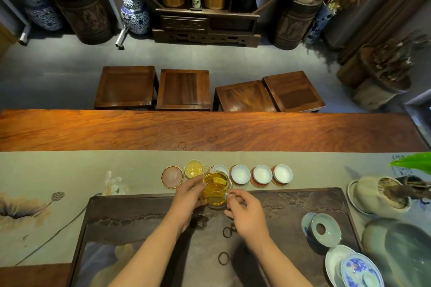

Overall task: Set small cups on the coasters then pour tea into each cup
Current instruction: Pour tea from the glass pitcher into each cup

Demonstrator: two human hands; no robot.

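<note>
A glass pitcher (215, 190) of amber tea is tilted toward the row of cups. My right hand (245, 211) grips its handle and my left hand (190, 194) steadies its left side. A row of coasters lies on the cloth runner. The leftmost coaster (172, 176) is bare. Beside it a small cup (193, 168) holds amber tea. Just behind the pitcher's spout a white cup (221, 168) is partly hidden. Three more white cups (240, 174) (262, 174) (282, 173) sit on coasters to the right, with no tea visible in them.
A dark carved tea tray (303, 202) lies under my hands. A celadon lidded bowl (325, 229) and blue-and-white dishes (359, 268) stand at its right. A pale jar lies on a plate (382, 193) at far right. Wooden stools (183, 88) stand beyond the table.
</note>
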